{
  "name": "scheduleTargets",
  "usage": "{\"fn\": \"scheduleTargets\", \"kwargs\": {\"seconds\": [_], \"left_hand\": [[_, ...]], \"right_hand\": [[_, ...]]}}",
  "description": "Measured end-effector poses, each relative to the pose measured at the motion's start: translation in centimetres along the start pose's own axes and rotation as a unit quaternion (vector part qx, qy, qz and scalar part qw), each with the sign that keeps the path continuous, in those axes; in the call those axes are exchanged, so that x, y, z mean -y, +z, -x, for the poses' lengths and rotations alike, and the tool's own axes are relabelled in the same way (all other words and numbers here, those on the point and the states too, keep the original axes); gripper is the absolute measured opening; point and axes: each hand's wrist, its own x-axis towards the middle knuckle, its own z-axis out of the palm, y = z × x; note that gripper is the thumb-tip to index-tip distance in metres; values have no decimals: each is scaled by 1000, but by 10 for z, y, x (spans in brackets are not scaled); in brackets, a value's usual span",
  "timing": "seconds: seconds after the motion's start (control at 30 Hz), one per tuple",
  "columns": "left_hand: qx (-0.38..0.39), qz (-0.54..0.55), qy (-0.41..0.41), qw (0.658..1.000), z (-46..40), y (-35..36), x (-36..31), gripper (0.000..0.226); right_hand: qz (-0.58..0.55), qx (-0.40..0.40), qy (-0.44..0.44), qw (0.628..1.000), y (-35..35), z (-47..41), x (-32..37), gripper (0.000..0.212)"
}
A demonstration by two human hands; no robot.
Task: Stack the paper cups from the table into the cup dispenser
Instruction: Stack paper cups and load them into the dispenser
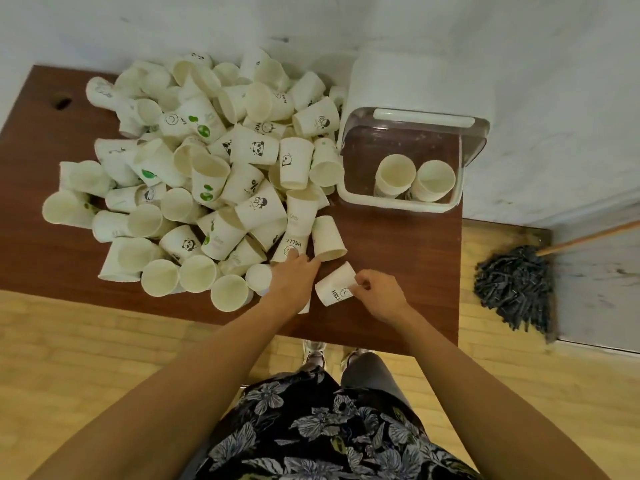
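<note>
The right hand (379,294) pinched a cup (334,285) lying on the table (398,244). The left hand (294,277) reached a "HELLO" cup (290,244), fingers apparently touching it. The dispenser (408,147) held two stacks.

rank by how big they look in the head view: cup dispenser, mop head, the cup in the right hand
1. cup dispenser
2. mop head, clearly smaller, though it sits lower on the floor
3. cup pinched by the right hand, smallest

I see a dark grey string mop (516,289) lying on the floor right of the tabletop (398,244), its wooden handle (588,239) running off-frame. Pale wooden flooring (69,348) lies below, and a scuffed white wall (519,46) behind.
</note>
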Motion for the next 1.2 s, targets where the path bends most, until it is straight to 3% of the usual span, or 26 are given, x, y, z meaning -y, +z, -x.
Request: {"fn": "scheduleTargets", "kwargs": {"seconds": [0.2,0.47,0.7,0.97,1.2], "left_hand": [[-19,48,36,998,-2,-3,0,23],[-9,156,67,985,-10,-47,-9,20],[-88,244,107,960,-15,-100,-34,5],[-263,269,144,915,-37,-146,-77,7],[-293,222,135,920,-71,-155,-103,11]], "right_hand": [[-22,-24,22,999,-7,8,5,19],[-46,-121,16,992,-43,19,21,15],[-78,-220,-2,972,-84,25,24,15],[-62,-362,-55,928,-141,32,10,14],[2,-373,-51,927,-187,18,-4,24]]}}
